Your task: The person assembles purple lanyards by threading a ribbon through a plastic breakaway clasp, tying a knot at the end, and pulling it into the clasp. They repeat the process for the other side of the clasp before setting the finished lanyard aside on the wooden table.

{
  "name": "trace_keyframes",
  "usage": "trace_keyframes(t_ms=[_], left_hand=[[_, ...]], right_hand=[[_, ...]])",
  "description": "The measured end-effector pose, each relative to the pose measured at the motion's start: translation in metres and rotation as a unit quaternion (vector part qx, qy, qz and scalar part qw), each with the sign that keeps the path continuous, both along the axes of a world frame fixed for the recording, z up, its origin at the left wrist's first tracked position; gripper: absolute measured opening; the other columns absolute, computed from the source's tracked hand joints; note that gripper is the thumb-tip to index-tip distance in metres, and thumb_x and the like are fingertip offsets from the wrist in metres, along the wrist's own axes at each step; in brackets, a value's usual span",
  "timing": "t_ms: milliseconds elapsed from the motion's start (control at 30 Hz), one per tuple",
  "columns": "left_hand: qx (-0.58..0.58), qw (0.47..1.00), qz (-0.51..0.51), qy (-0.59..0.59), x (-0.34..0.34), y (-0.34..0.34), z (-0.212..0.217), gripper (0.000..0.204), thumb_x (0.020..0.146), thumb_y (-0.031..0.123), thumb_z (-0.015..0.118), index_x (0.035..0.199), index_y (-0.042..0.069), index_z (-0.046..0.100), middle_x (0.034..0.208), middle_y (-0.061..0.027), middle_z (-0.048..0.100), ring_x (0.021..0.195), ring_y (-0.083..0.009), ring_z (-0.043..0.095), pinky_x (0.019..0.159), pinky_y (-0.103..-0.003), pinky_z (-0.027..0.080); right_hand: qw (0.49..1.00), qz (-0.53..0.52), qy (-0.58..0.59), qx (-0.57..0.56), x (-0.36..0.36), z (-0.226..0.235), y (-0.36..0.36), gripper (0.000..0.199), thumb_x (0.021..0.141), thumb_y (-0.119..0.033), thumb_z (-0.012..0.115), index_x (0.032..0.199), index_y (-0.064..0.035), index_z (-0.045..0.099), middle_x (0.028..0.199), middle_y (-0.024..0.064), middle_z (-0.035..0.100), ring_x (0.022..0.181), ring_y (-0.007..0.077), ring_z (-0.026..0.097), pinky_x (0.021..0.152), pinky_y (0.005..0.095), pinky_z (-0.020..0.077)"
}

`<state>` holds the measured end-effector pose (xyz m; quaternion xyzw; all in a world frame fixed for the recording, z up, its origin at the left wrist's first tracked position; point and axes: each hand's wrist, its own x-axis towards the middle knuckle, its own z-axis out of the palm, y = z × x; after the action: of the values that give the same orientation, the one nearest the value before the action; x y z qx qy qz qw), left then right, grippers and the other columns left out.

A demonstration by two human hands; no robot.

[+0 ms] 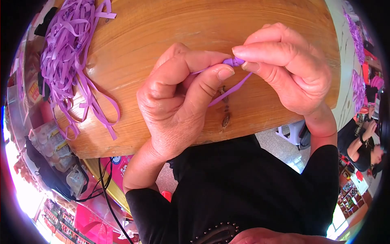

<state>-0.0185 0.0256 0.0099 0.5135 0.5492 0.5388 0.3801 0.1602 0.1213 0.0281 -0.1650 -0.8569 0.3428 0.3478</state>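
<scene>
Wooden tabletop [170, 24] | L hand [178, 101] + R hand [284, 65] both pinching purple ribbon strip [231, 90] betw fingertips, mid-table | strip trails down-left fm R pinch | ribbon pile [65, 53] far left

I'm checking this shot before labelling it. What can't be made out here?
- Purple strip: the pinched part is hidden by the left hand and right hand fingertips, head view.
- Pile of purple strips: its top is cut off by the edge.
- Wooden table: its far side is cut off.
</scene>
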Motion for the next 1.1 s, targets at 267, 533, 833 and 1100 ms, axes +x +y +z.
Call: trace_keyframes(t_ms=[267, 533, 833, 1100], left_hand=[[0.000, 0.996, 0.011, -0.088, 0.005, -0.001, -0.006, 0.009, 0.087, -0.002, 0.068, 0.096, -0.002, 0.069, 0.080, 0.0013, 0.057, 0.077, -0.0069, 0.048, 0.072, -0.020, 0.037], [0.008, 0.990, 0.027, -0.136, 0.010, -0.005, -0.011, 0.011, 0.090, -0.002, 0.066, 0.100, -0.002, 0.066, 0.086, -0.0007, 0.061, 0.079, -0.0073, 0.051, 0.075, -0.021, 0.040], [-0.053, 0.964, 0.038, -0.258, 0.013, -0.009, -0.007, 0.012, 0.090, 0.002, 0.067, 0.102, -0.001, 0.067, 0.088, -0.0011, 0.063, 0.072, -0.0063, 0.049, 0.065, -0.020, 0.039], [-0.005, 0.976, 0.010, -0.220, 0.009, -0.006, -0.013, 0.012, 0.090, 0.000, 0.066, 0.102, -0.001, 0.066, 0.090, -0.0023, 0.063, 0.075, -0.0069, 0.049, 0.067, -0.021, 0.039]], right_hand=[[1.000, 0.016, -0.002, 0.010, -0.002, 0.000, 0.003, 0.020, 0.079, 0.006, 0.072, 0.098, 0.0023, 0.070, 0.089, 0.0138, 0.067, 0.077, 0.0220, 0.064, 0.063, 0.0278, 0.0497], [0.997, 0.027, 0.008, -0.070, 0.000, -0.002, 0.000, 0.020, 0.082, 0.009, 0.069, 0.101, 0.0040, 0.067, 0.092, 0.0144, 0.066, 0.080, 0.0186, 0.063, 0.066, 0.0260, 0.0491], [0.988, 0.045, 0.041, -0.145, 0.000, -0.007, 0.001, 0.022, 0.083, 0.010, 0.068, 0.104, 0.0043, 0.067, 0.096, 0.0154, 0.066, 0.083, 0.0177, 0.062, 0.069, 0.0247, 0.0490], [0.995, 0.052, 0.007, -0.080, 0.002, -0.003, 0.005, 0.021, 0.082, 0.010, 0.069, 0.102, 0.0044, 0.067, 0.095, 0.0158, 0.066, 0.081, 0.0195, 0.063, 0.068, 0.0263, 0.0496]])
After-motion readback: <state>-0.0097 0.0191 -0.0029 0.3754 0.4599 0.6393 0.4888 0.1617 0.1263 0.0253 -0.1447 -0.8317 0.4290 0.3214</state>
